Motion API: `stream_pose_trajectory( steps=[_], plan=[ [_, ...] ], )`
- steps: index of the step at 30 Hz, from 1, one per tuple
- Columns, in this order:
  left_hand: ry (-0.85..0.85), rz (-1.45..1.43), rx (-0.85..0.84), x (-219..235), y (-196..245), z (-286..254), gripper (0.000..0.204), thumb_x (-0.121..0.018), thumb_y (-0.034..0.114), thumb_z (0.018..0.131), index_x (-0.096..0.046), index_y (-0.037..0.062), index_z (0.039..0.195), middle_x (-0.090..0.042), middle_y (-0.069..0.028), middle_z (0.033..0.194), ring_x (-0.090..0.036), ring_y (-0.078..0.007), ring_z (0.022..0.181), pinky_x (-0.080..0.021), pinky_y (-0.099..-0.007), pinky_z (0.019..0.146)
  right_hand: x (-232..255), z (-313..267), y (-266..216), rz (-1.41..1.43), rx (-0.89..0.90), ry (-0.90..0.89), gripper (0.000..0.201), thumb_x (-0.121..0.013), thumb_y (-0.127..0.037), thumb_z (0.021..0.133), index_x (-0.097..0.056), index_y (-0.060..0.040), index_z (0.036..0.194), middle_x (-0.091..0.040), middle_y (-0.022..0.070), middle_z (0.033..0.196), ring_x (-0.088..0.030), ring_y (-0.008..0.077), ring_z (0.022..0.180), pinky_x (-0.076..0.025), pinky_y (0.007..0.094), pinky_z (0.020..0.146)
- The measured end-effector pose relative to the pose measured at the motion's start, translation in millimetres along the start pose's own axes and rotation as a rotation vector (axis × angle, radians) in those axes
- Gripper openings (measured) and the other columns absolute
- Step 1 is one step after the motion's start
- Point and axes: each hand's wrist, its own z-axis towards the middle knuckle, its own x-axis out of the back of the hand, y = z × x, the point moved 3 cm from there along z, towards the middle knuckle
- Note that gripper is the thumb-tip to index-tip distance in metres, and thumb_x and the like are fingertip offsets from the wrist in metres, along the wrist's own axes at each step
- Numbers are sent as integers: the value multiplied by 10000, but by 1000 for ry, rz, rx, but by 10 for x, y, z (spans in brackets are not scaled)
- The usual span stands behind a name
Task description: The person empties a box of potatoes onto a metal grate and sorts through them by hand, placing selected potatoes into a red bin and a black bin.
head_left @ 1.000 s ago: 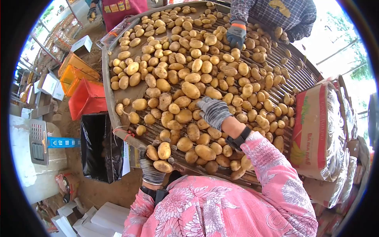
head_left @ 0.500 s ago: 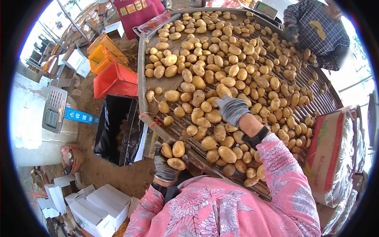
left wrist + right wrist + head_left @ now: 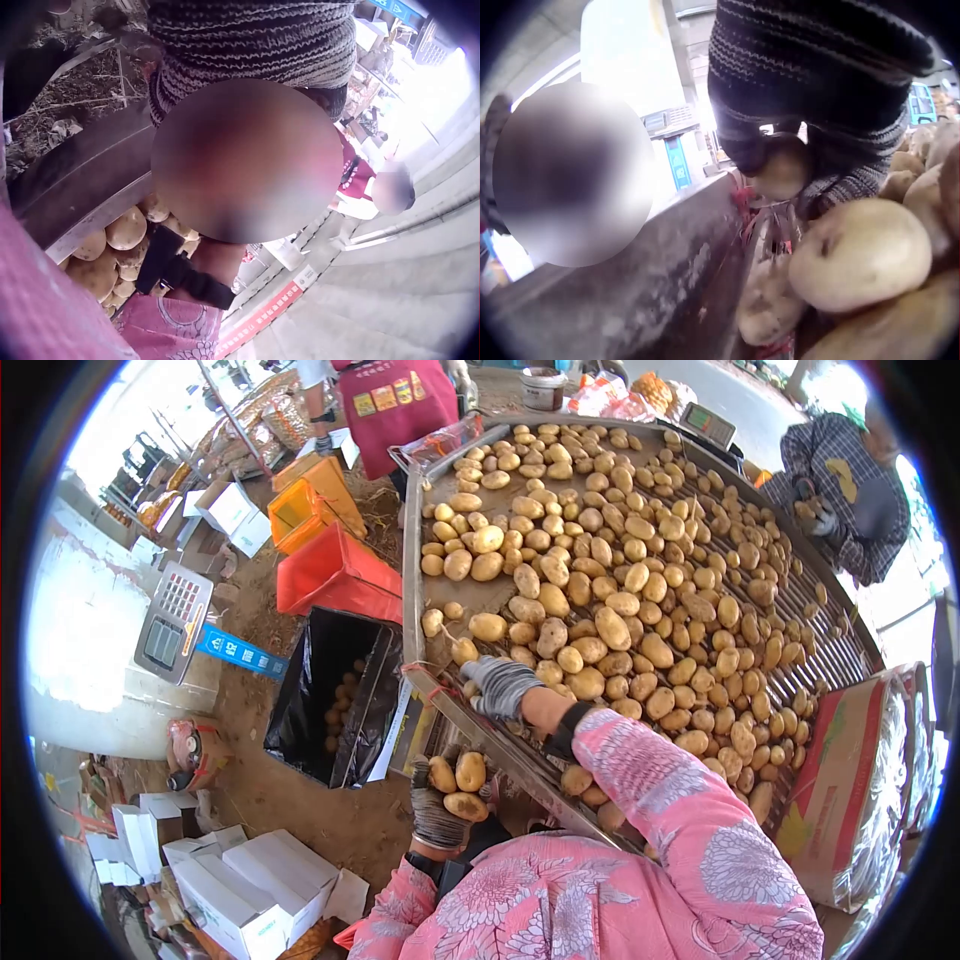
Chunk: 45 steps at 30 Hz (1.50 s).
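Three potatoes [image 3: 465, 806] sit in my left hand [image 3: 436, 820], which wears a striped knit glove and cradles them beside the sorting table's near left edge. Only the back of its glove [image 3: 255, 45] shows in the left wrist view; the potatoes there are hidden. My gloved right hand [image 3: 503, 688] reaches low at the table's left corner. Between its curled thumb and fingers the right wrist view shows a small potato [image 3: 781, 176]. A larger pale potato [image 3: 861, 255] lies just below that hand. Many loose potatoes [image 3: 612, 628] cover the slatted table.
A raised metal rim [image 3: 500, 745] borders the table. Left of it stand a black-lined crate [image 3: 290, 735] with potatoes inside, a red bin [image 3: 330, 575], and a scale [image 3: 172, 622]. A banana carton [image 3: 835, 780] is at right. Another person [image 3: 850, 490] stands across the table.
My right hand has moved left and nearer from the middle of the potatoes to the table's left corner. The left hand keeps its three potatoes. The head view has swung left.
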Motion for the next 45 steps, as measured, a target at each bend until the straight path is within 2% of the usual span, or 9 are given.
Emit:
stream_pose_trajectory(
  steps=[8, 18, 22, 26, 31, 34, 38, 39, 45],
  plan=[
    [21, -39, -9, 196, 270, -12, 592, -524, 553, 836, -561, 71, 1177, -610, -111, 1160, -577, -303, 1043, -484, -478, 872, 124, 709, 66, -113, -399, -6, 459, -564, -365, 810, -566, -68, 1160, -596, 220, 1167, -581, 356, 1087, -475, 463, 870],
    [-181, -247, 4, -263, 559, -124, 374, -560, 391, 855, -557, 74, 1052, -581, -64, 964, -546, -221, 846, -494, -364, 776, -56, 901, 40, -144, -286, -213, 357, -411, -185, 912, -539, -36, 1211, -581, 168, 1230, -586, 350, 1089, -482, 433, 853],
    [-369, -357, 46, -430, 598, -149, 332, -595, 374, 826, -534, 80, 969, -538, -51, 903, -498, -210, 772, -475, -377, 737, -133, 767, -81, -209, -200, -172, 528, -614, -265, 787, -456, -34, 1235, -625, 235, 1060, -608, 395, 984, -487, 454, 782],
    [-553, -456, 98, -569, 657, -185, 307, -630, 356, 797, -511, 86, 886, -494, -37, 841, -451, -198, 699, -457, -389, 697, 16, 488, -38, -85, -166, -117, 508, -666, -259, 766, -506, -33, 1192, -632, 203, 1057, -613, 354, 980, -488, 419, 800],
    [-777, -590, 218, -766, 635, -151, 307, -674, 333, 761, -482, 94, 782, -440, -20, 765, -392, -183, 607, -434, -405, 647, 62, -45, -262, 959, -118, 94, 505, -728, -82, 770, -511, -35, 1224, -626, 74, 1064, -582, 161, 967, -482, 273, 831],
    [-898, -666, 312, -883, 611, -126, 323, -700, 320, 740, -465, 99, 720, -408, -10, 719, -356, -174, 552, -420, -414, 617, 145, -383, -698, 856, -23, 251, 521, -714, -151, 801, -497, -44, 1262, -629, 71, 1076, -586, 169, 1005, -479, 284, 875],
    [-984, -339, -195, -655, 472, 179, 385, -508, 447, 860, -531, 64, 837, -487, -42, 816, -452, -204, 654, -441, -422, 699, 320, -655, -957, 534, -61, 410, 552, -716, -243, 791, -498, -67, 1266, -617, 116, 1105, -596, 230, 1022, -477, 324, 891],
    [-323, -99, -179, -853, 471, -15, 590, -452, 577, 841, -540, 63, 1117, -563, -112, 1028, -542, -284, 846, -451, -453, 801, 344, -706, -982, 414, -40, 426, 563, -715, -270, 785, -498, -75, 1267, -610, 133, 1116, -593, 261, 1034, -474, 344, 899],
    [-363, -87, -63, -390, 188, 391, 705, -473, 649, 780, -484, 83, 1199, -545, -140, 1067, -527, -287, 848, -447, -435, 763, 229, -995, -896, 294, -102, 600, 537, -650, -284, 807, -481, -87, 1278, -553, 155, 1209, -535, 330, 1108, -433, 403, 952]
  ],
)
